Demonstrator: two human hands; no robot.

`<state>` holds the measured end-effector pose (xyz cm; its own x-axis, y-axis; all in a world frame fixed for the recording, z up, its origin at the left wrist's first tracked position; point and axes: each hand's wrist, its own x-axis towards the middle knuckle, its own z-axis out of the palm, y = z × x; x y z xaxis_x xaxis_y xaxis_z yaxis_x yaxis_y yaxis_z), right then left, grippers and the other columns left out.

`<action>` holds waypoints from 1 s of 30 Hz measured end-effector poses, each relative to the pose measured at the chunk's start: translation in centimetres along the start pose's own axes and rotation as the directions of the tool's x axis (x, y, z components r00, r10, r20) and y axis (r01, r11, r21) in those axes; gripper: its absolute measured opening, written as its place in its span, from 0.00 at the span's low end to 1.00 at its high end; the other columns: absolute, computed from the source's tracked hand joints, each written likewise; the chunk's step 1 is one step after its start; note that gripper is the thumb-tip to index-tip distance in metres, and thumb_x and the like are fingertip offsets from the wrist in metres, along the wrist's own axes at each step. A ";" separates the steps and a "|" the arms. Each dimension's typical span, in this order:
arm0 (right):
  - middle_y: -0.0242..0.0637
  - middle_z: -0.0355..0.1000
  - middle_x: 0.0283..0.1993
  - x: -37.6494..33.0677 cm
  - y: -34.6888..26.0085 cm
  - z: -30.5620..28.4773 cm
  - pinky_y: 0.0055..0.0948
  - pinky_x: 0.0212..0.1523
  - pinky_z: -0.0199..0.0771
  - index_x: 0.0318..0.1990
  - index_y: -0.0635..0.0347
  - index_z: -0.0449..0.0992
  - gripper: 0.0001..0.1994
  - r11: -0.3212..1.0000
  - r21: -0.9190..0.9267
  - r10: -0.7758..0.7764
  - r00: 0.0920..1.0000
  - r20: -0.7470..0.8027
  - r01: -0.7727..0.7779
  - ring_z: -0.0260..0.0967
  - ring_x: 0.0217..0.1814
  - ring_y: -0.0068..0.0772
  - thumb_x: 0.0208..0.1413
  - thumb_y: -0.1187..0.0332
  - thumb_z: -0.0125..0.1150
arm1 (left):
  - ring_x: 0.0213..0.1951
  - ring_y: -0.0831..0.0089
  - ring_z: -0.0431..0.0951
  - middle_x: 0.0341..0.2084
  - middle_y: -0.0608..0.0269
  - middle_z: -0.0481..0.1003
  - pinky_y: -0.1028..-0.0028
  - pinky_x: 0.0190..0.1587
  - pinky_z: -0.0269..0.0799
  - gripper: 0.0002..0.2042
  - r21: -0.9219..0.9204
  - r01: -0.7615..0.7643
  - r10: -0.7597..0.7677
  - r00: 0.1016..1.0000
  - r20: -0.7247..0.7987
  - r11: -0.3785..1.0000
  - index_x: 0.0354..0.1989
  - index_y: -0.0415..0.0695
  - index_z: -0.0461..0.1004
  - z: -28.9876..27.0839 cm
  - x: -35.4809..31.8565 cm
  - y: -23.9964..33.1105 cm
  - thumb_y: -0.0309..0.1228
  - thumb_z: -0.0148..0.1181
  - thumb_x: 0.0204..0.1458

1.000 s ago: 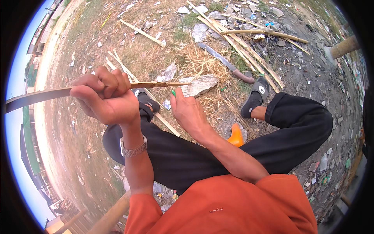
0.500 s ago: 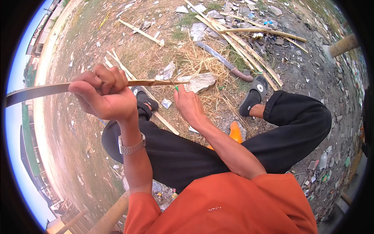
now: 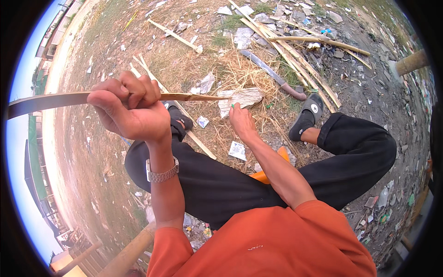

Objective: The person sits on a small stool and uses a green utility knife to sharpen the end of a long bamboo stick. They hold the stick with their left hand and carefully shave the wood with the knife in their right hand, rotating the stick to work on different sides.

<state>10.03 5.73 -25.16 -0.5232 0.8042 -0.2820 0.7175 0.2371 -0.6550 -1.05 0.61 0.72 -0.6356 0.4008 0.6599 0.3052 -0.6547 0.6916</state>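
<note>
My left hand [image 3: 131, 113] is clenched around the long bamboo strip [image 3: 69, 99], holding it level above my knees so its tip reaches my right hand [image 3: 242, 122], whose grip there I cannot tell.

Bamboo strip [image 3: 69, 99]: long, thin, flat, pale tan, lying near-horizontal across upper left of view, bowing slightly downward toward 9 o'clock edge. Left end running out to rim, looking darker there. Middle sitting inside closed left hand [image 3: 131, 111]. Right end tapering to splintered point at about 12 o'clock from centre, reaching right hand [image 3: 242, 122], whose fingertips are meeting tip. Strip hanging in air above ground, clear of knees.
</note>
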 end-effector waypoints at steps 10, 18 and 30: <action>0.62 0.72 0.34 -0.5 9.6 4.1 0.54 0.40 0.71 0.41 0.68 0.67 0.19 0.976 -0.023 0.217 0.976 -0.009 -0.217 0.71 0.39 0.64 0.62 0.57 0.41 | 0.13 0.85 0.40 0.12 0.74 0.48 0.80 0.14 0.36 0.20 0.034 -0.036 0.038 0.998 -0.055 0.999 0.24 0.48 0.58 -0.2 0.5 -0.1 0.50 0.40 0.62; 0.57 0.67 0.19 -2.9 -7.5 -6.2 0.53 0.26 0.63 0.42 0.63 0.60 0.11 0.888 0.422 -0.183 0.982 -0.041 0.183 0.67 0.25 0.63 0.63 0.62 0.41 | 0.13 0.85 0.43 0.13 0.73 0.49 0.82 0.14 0.39 0.18 0.176 -0.075 0.108 0.976 -0.190 0.982 0.26 0.48 0.56 0.8 0.1 -0.5 0.46 0.40 0.63; 0.61 0.70 0.24 -6.6 -11.0 -9.2 0.57 0.34 0.69 0.38 0.62 0.58 0.09 0.958 0.211 -0.211 0.976 0.055 0.195 0.70 0.32 0.66 0.60 0.65 0.43 | 0.12 0.85 0.44 0.13 0.73 0.49 0.82 0.14 0.39 0.17 0.119 -0.073 0.089 0.986 -0.138 0.990 0.26 0.49 0.55 0.3 -0.2 -0.2 0.46 0.40 0.63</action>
<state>9.86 2.84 -9.63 -0.6872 0.7048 -0.1761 0.4881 0.2685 -0.8305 -0.75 0.86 0.61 -0.6977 0.2483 0.6720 0.4332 -0.6008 0.6718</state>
